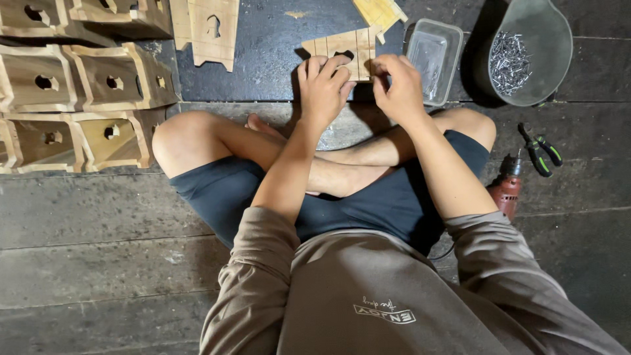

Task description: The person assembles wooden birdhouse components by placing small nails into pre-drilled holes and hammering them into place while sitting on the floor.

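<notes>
A dark, worn plank floor (98, 217) fills the view, with a black mat (269, 46) laid across its upper middle. A person sits cross-legged on it, bare knees spread, in dark shorts and a brown sweatshirt.

At the far left stand stacked wooden boxes (79, 98), each with a round hole in its face. Just right of them, at the top edge, a flat wooden panel (211, 29) with a hole and a notched bottom lies on the mat.

In the middle, the left hand (323, 89) curls its fingers over the lower left part of a small wooden piece (345, 49), grasping it against the mat. The piece is flat, made of narrow slats, with a dark cutout near its lower edge. The right hand (397, 85) pinches the piece's lower right side, fingers bent and closed on it. Both hands sit just in front of the crossed shins. A yellowish wood offcut (380, 10) lies above the piece.

Right of the hands, a clear plastic tub (434, 52) rests at the mat's edge. Beside it a grey bowl (549, 39) holds a heap of nails (509, 62). Lower down, near the right knee, lie a red drill (507, 187) and green-handled pliers (540, 151).
</notes>
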